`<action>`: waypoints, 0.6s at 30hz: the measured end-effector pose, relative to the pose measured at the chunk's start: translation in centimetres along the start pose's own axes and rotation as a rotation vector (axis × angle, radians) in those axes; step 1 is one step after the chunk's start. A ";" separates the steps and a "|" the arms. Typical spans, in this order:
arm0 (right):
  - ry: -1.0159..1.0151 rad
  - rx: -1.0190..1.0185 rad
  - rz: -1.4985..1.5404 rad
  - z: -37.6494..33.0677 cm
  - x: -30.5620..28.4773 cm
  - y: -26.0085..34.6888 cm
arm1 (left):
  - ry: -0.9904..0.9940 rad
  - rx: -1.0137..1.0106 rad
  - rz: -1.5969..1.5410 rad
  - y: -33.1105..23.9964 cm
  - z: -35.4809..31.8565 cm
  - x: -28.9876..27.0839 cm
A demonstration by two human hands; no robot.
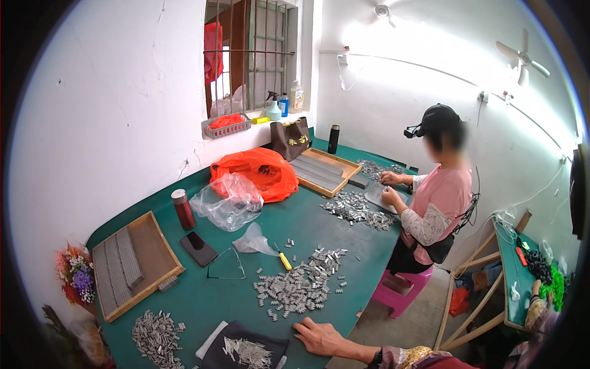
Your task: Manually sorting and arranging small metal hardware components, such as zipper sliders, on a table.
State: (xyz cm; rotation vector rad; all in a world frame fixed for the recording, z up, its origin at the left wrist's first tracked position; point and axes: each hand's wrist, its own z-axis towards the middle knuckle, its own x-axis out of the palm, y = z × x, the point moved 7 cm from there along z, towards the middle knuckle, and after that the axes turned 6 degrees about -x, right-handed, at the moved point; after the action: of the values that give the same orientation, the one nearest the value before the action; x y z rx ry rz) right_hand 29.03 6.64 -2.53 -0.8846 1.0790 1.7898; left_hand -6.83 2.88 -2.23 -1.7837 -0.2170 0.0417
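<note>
My right hand (322, 338) rests at the table's near edge, its fingers bent and drawn together. Anything small between the fingertips is too hard to make out. Just beyond it lies a loose heap of small grey ridged metal pieces (298, 286). To its left, a dark folded cloth (273, 345) carries a pile of thin silvery pins (246, 353). Farther left is another heap of small grey metal pieces (157, 335). A wooden-framed tray (157, 252) holds rows of grey pieces along its left part. My left hand is not in view.
A phone (198, 248), glasses (226, 267), a yellow-handled tool (285, 261), a red flask (183, 209) and plastic bags (255, 175) lie on the green table. A co-worker (439, 190) sits at the right with metal pieces and another tray (322, 169). Another person's hand (536, 288) shows far right.
</note>
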 end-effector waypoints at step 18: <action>-0.172 -0.064 0.039 0.2 -2.4 0.4 | 0.004 -0.069 -0.125 1.7 0.6 -0.4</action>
State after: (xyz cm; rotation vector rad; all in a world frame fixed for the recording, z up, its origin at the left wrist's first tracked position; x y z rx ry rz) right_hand 29.58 6.02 -0.22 -0.7364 0.9391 1.9047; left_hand -7.09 3.04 -4.08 -1.8348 -0.3302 -0.0592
